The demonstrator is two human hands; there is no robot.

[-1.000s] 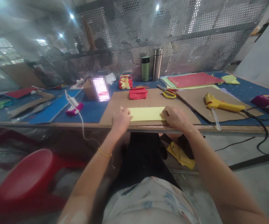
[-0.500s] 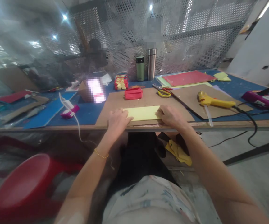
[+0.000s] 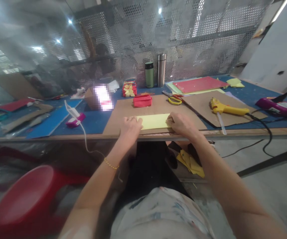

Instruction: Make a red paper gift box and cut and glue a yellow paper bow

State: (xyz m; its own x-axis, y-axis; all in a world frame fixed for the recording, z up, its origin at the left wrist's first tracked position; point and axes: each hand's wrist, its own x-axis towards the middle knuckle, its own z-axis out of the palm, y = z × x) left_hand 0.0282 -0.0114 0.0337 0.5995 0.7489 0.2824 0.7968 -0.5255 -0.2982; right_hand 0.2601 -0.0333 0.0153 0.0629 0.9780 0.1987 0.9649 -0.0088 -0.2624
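Observation:
A folded strip of pale yellow paper lies flat on a brown cardboard sheet at the table's front edge. Over its left end my left hand is curled, fingertips pressed down on the paper. My right hand has closed fingers gripping the right end, and part of that end is hidden under them. Just beyond the strip sits a folded red paper piece. Yellow-handled scissors rest behind my right hand.
To the right lie a yellow glue gun and a purple power strip. A green tumbler and a steel flask stand at the back. Red sheets are stacked nearby. A lit phone leans at left.
My left hand has slid a little to the right along the yellow paper, covering more of its left end. My right hand stays in place at the other end.

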